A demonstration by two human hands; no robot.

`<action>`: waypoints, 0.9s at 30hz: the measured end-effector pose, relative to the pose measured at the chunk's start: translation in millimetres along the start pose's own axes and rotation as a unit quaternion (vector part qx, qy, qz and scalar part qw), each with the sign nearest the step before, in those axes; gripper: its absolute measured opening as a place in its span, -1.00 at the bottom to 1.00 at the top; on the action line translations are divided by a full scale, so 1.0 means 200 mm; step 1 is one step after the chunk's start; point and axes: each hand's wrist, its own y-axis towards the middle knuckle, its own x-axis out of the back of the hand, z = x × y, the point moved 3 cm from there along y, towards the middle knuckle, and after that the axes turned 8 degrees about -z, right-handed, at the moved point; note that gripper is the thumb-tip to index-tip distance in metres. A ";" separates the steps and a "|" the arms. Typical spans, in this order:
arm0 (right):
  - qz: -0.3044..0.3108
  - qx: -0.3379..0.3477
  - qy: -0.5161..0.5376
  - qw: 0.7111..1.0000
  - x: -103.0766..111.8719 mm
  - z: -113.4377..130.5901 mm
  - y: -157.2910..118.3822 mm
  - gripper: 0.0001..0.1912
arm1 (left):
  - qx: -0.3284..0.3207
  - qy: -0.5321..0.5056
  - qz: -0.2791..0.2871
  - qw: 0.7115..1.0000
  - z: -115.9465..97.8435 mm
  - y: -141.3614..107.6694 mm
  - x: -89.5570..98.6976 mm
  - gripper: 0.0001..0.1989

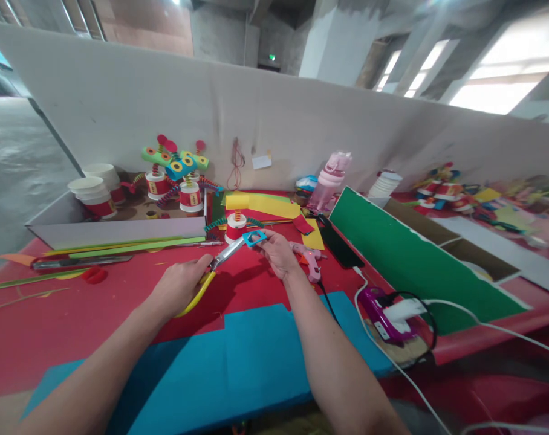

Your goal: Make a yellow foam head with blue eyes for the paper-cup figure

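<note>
My left hand is wrapped round the yellow handles of the scissors, whose metal blades point up and right. The blade tips meet a small blue paper piece with a light marking or opening in its middle; which of the two is too small to tell. Between the fingers of my right hand is the right side of this blue piece. Just behind the blades stands a red and white paper cup figure with a yellow tube head and green folded paper arms.
A white box with cups and finished figures stands back left. Pink glue gun, black phone, purple power strip with cables and a green-sided box are on the right. Blue sheets cover the front edge.
</note>
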 end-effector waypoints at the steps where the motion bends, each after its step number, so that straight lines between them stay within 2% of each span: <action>1: 0.002 0.000 -0.001 1.000 0.00 0.00 0.00 -0.73 | -0.002 0.001 -0.002 1.000 0.00 0.00 0.00 -0.78; 16: 0.027 -0.006 -0.045 0.999 0.00 0.01 -0.01 -0.77 | -0.011 0.000 -0.002 1.000 0.00 0.00 0.00 -0.78; 27: -0.001 -0.026 -0.027 0.999 0.00 0.03 -0.02 -0.73 | -0.009 -0.005 -0.001 1.000 -0.01 0.00 0.00 -0.76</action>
